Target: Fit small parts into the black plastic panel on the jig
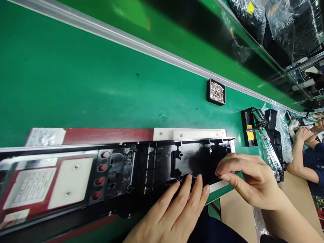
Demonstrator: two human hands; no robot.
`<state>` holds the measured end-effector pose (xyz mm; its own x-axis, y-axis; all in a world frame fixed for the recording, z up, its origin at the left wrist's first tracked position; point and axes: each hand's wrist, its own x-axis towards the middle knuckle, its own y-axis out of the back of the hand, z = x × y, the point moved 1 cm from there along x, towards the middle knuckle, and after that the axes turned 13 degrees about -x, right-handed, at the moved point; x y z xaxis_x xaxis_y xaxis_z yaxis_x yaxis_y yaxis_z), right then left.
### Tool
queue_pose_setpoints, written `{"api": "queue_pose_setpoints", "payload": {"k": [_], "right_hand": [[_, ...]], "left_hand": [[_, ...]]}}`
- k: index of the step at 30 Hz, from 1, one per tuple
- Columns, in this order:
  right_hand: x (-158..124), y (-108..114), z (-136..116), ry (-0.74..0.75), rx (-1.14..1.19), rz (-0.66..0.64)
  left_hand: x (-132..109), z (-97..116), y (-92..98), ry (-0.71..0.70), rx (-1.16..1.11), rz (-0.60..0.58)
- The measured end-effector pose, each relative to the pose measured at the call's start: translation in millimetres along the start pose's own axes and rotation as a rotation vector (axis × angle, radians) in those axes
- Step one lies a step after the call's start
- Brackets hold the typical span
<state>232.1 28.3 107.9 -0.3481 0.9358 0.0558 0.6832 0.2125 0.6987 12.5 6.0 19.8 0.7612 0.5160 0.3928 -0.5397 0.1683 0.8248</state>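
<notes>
A long black plastic housing [194, 157] with ribs, posts and a clear window at its left end lies across the workbench. It rests on a red fixture board [108, 136] with white blocks [167, 134]. My left hand [174, 209] lies over the near edge of the housing, its fingers stretched out and touching the plastic. Above the housing's right end is my right hand [249, 177], thumb and forefinger pinched together. Whatever may be between those fingertips is hidden or too small to name.
A small black tray [216, 92] of tiny metal parts stands behind the housing. To the right are a black box [248, 126], an electric screwdriver [270, 152] and plastic wrapping [282, 131]. A co-worker's arm [300, 148] shows at far right. Wrapped parts [291, 27] sit on the shelf.
</notes>
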Motion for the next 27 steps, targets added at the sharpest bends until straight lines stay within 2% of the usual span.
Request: {"api": "queue_pose_setpoints", "payload": {"k": [4, 12, 20, 27], "right_hand": [[1.3, 2.7, -5.3, 0.021, -0.207, -0.038], [5.8, 8.7, -7.4, 0.080, -0.394, -0.177], [7.3, 7.7, -10.4, 0.100, -0.398, -0.193], [9.2, 5.9, -11.8, 0.142, -0.510, -0.230]], "left_hand": [[0.2, 1.5, 2.3, 0.004, -0.013, -0.021], [2.9, 1.6, 4.2, -0.001, -0.014, -0.033], [1.9, 2.9, 5.7, 0.020, -0.005, -0.040], [1.4, 3.5, 5.2, 0.008, 0.004, -0.038]]}}
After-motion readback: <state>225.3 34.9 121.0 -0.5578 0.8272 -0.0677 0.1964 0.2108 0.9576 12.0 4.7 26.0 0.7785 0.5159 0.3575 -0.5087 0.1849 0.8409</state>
